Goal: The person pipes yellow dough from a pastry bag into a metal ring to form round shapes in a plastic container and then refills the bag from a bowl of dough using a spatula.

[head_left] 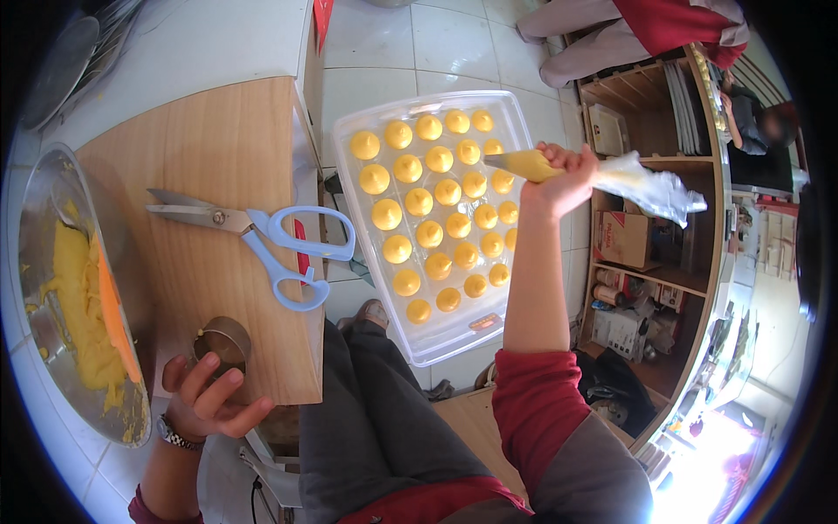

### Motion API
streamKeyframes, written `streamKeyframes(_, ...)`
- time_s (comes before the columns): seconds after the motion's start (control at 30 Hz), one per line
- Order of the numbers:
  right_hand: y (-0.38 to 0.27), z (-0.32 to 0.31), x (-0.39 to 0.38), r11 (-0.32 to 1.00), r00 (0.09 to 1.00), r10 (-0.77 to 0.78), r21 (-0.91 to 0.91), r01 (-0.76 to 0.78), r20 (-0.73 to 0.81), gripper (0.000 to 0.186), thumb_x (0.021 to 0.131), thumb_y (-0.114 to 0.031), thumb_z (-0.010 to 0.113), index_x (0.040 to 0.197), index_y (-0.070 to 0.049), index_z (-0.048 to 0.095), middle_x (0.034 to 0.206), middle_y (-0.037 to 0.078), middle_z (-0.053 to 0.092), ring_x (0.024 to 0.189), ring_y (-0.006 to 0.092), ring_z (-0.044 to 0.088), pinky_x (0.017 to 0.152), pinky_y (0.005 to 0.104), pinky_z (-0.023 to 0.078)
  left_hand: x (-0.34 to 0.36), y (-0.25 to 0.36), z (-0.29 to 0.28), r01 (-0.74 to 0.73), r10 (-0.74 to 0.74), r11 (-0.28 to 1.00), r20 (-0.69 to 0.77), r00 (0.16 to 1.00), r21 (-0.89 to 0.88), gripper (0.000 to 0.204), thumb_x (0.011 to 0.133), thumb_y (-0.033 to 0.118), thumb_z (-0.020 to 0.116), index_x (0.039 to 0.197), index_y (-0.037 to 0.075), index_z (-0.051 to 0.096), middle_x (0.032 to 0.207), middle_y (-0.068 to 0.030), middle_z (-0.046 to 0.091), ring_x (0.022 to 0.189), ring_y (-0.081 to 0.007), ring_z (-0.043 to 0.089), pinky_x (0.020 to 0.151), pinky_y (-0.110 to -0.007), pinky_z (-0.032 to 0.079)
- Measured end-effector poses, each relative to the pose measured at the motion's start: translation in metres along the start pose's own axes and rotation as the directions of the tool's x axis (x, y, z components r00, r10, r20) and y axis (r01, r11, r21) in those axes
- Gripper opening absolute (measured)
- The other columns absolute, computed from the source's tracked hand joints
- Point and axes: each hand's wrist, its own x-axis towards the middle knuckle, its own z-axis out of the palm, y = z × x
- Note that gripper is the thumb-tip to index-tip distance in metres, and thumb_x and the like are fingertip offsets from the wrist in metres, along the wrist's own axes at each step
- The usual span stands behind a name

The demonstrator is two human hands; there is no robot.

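Note:
My right hand (566,175) is closed around a clear piping bag (534,165) filled with yellow mixture. The bag's tip points left over the right side of a clear plastic tray lid (345,175), and its loose end trails to the right. Rows of pointed yellow mounds (439,159) stand on this lid. My left hand (208,403) has its fingers apart beside a small round metal cup (229,339) on the wooden board. Its fingertips overlap the cup's near side; whether they touch is unclear.
Blue-handled scissors (249,223) lie spread on the wooden board (218,122). At the left, a steel bowl (131,367) holds yellow mixture and an orange spatula (115,314). Wooden shelves (650,166) with boxes stand at right. Another person's legs (580,44) show at the top right.

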Motion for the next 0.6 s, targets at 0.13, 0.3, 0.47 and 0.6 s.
streamKeyframes(0.13,0.026,0.013,-0.008,0.993,0.986,-0.071,-0.081,0.084,0.151,0.037,0.079,-0.013,0.050,0.048,-0.005,0.033,0.043,0.006,0.038,0.043,0.0180,0.043,0.053,0.0354,0.044,0.001,0.000,0.000,-0.004,0.004,1.000,0.015,1.000,0.000,0.037,0.079,0.043,0.056,0.111,0.038,0.039,0.117,0.0026,0.041,0.110,-0.0204,0.042,0.096,-0.043,0.025)
streamKeyframes(0.3,0.048,0.024,-0.027,0.943,0.933,-0.045,-0.294,0.158,0.356,0.038,0.081,-0.008,0.048,0.046,-0.005,0.032,0.045,0.006,0.039,0.044,0.0161,0.041,0.052,0.0337,0.043,0.000,0.000,0.000,-0.006,0.006,0.999,0.009,1.000,0.032,0.037,0.080,0.044,0.055,0.112,0.038,0.038,0.119,0.0025,0.040,0.112,-0.0202,0.042,0.097,-0.044,0.026)
streamKeyframes(0.47,0.055,0.025,-0.032,0.915,0.905,-0.011,-0.361,0.181,0.425,0.039,0.082,-0.008,0.047,0.045,-0.004,0.033,0.044,0.006,0.040,0.043,0.0148,0.041,0.051,0.0321,0.043,-0.001,-0.001,0.000,-0.011,0.011,0.999,0.007,1.000,0.039,0.036,0.081,0.044,0.053,0.113,0.038,0.037,0.120,0.0024,0.040,0.112,-0.0200,0.041,0.097,-0.044,0.025)
streamKeyframes(0.6,0.057,0.024,-0.032,0.908,0.900,-0.037,-0.362,0.211,0.433,0.039,0.082,-0.008,0.047,0.046,-0.004,0.033,0.044,0.006,0.040,0.043,0.0148,0.041,0.053,0.0325,0.043,-0.001,-0.001,0.000,-0.017,0.016,0.999,0.011,1.000,0.041,0.036,0.082,0.046,0.052,0.113,0.039,0.037,0.120,0.0026,0.039,0.112,-0.0197,0.041,0.097,-0.044,0.025)
